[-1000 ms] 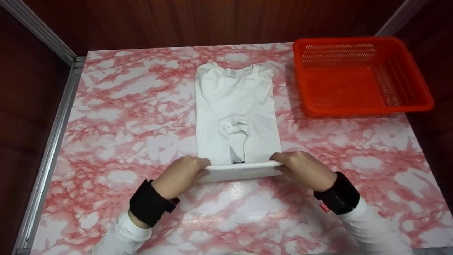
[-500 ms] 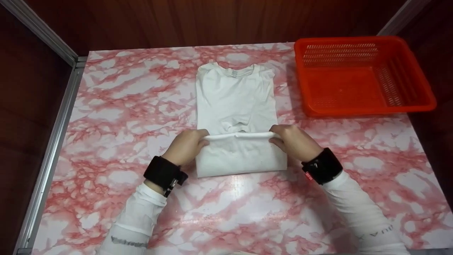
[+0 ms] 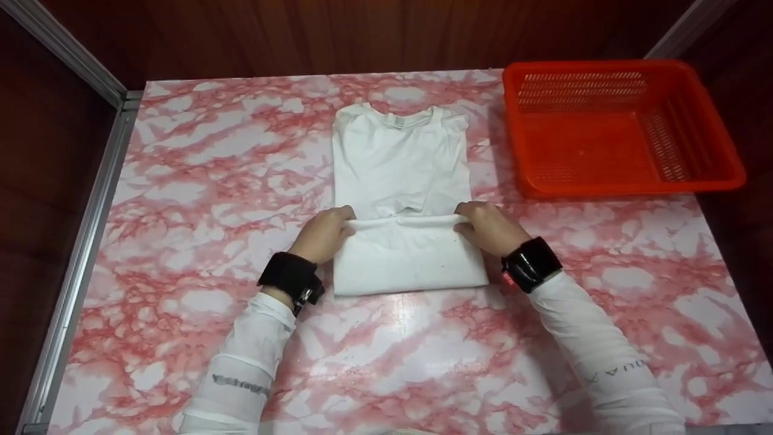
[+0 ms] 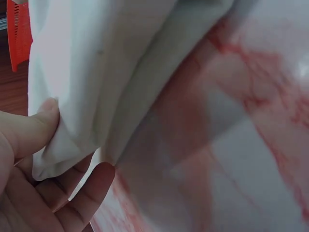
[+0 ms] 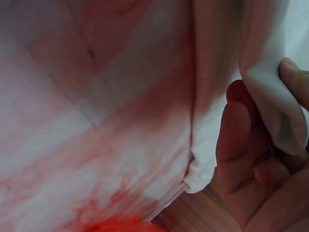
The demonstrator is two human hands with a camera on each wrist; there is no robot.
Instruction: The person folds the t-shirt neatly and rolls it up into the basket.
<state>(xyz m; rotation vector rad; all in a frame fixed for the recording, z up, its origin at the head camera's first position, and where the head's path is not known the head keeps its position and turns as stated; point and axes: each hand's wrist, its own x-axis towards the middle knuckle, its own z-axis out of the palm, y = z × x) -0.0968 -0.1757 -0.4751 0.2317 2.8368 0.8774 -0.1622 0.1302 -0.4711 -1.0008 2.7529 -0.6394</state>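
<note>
A white T-shirt (image 3: 401, 160) lies on the table, its sides tucked in and its collar towards the far edge. Its lower part is turned up over the middle, making a straight fold at the near side. My left hand (image 3: 325, 232) pinches the left corner of the turned-up edge, and my right hand (image 3: 488, 228) pinches the right corner. In the left wrist view the thumb (image 4: 41, 128) presses on the white cloth with fingers behind it. The right wrist view shows cloth between the thumb (image 5: 295, 79) and curled fingers (image 5: 236, 140).
An orange-red plastic basket (image 3: 622, 187) with slotted walls stands at the table's back right. The table (image 3: 211, 163) has a pink and white marbled top. Dark wooden panels (image 3: 314, 36) rise behind and at both sides, with a metal rail (image 3: 84, 254) along the left.
Both hands have carried the shirt's lower edge away from the body and laid it over the middle of the shirt. The opening near the hem is now covered. The basket has stayed put.
</note>
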